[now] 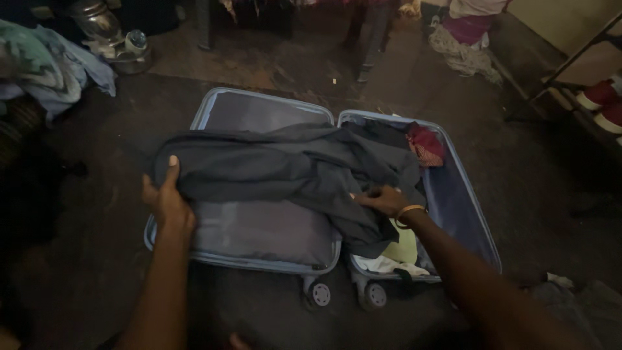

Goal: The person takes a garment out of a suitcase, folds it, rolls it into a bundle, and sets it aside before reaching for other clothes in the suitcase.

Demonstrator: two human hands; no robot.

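Dark grey cloth, a large garment (291,172), lies draped across both halves of an open pale blue suitcase (259,266) on the floor (97,259), not yet folded down into either side. The left hand (170,204) grips the garment's left edge, thumb on top and fingers closed on the fabric beneath; the right hand (385,199), with a gold bangle (408,211) at the wrist, presses on its lower right part, fingers curled into the cloth. The left half shows its zipped grey lining, nothing else visible in it. The right half already holds a red cloth (424,146) near the top and yellow-green and white pieces (395,256) near the wheels. Judging by this, packing is partly done, with the garment still to be settled.
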